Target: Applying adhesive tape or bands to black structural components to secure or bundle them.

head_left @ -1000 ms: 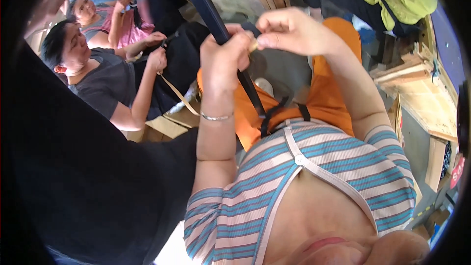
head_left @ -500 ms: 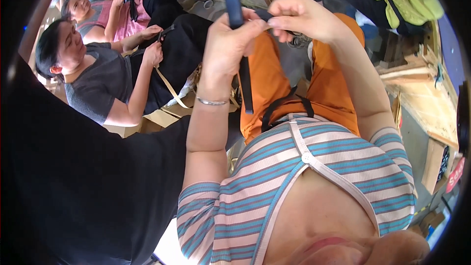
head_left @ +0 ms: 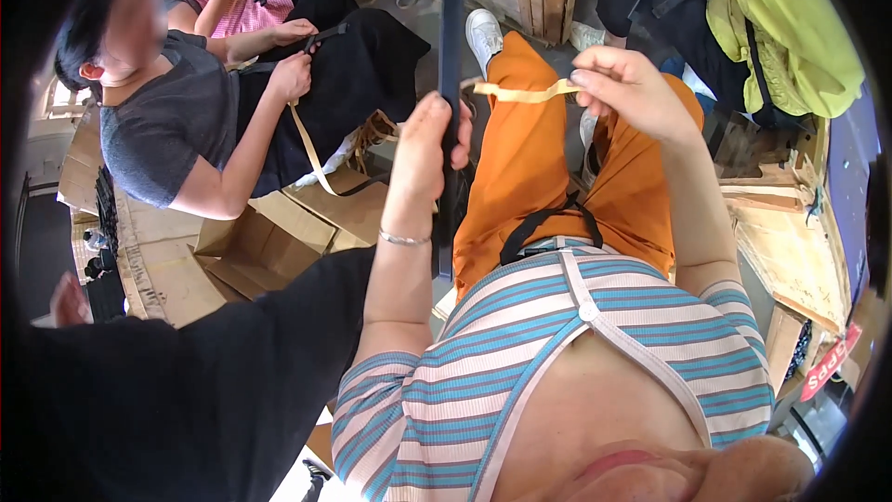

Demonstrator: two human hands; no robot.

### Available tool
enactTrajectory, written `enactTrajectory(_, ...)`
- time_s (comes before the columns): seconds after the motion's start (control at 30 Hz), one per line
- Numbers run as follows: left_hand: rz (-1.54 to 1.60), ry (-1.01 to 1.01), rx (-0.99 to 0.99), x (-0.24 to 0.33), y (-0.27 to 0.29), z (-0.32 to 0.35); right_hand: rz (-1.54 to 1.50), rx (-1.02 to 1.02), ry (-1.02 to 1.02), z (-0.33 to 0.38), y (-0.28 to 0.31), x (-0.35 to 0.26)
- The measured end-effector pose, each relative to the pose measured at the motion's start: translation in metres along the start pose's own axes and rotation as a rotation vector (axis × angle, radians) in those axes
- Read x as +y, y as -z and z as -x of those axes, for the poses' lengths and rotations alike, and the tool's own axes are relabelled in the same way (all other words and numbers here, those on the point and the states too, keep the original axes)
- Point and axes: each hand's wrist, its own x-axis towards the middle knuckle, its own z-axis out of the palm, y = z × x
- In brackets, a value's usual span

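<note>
My left hand (head_left: pixel 429 144) is closed around a long, flat, dark strip (head_left: pixel 452 14). The strip stands nearly straight through the grip, running from the picture's top edge down past my left wrist. Off to its right, my right hand (head_left: pixel 624 91) pinches one end of a narrow pale yellow tape (head_left: pixel 525 94) between thumb and finger. The tape spans the gap above my orange-clad knee, slightly twisted. Its other end comes close to the dark strip by my left fingers; whether it is joined there, I cannot tell.
At the left, a seated person in a grey shirt (head_left: pixel 186 130) handles a dark strip with a yellow tape. Open cardboard boxes (head_left: pixel 265 246) stand below. A black sleeve (head_left: pixel 214 363) reaches in close at my left. Wooden crates (head_left: pixel 790 251) and a person in lime green (head_left: pixel 790 28) are at right.
My hands were close together at the dark strip. Now my right hand is farther right, with the yellow tape stretched out between them. The whole view has shifted slightly.
</note>
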Motion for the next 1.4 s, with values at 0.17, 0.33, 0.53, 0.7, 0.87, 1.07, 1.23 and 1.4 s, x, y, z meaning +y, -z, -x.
enactTrajectory(0.17, -0.090, -0.011, -0.028, -0.017, -0.019, 0.021, -0.053, -0.009, 0.120, -0.010, -0.030, -0.015)
enactTrajectory(0.33, -0.100, -0.060, -0.063, -0.022, -0.020, 0.034, -0.051, 0.021, 0.139, -0.015, -0.044, -0.027)
enactTrajectory(0.53, -0.095, -0.083, -0.045, -0.021, -0.016, 0.040, 0.045, 0.111, 0.167, -0.021, -0.056, -0.030)
enactTrajectory(0.7, -0.098, -0.106, -0.042, -0.018, -0.015, 0.040, 0.126, 0.146, 0.197, -0.032, -0.061, -0.021)
enactTrajectory(0.87, -0.168, -0.134, -0.030, -0.019, -0.010, 0.038, 0.158, 0.201, 0.176, -0.031, -0.066, -0.031)
enactTrajectory(1.07, -0.189, -0.133, -0.018, -0.021, -0.010, 0.036, 0.111, 0.194, 0.201, -0.035, -0.066, -0.030)
enactTrajectory(1.23, -0.184, -0.134, -0.031, -0.020, -0.008, 0.035, 0.069, 0.161, 0.203, -0.038, -0.066, -0.028)
enactTrajectory(1.4, -0.183, -0.114, -0.015, -0.020, -0.010, 0.034, 0.070, 0.146, 0.189, -0.040, -0.065, -0.028)
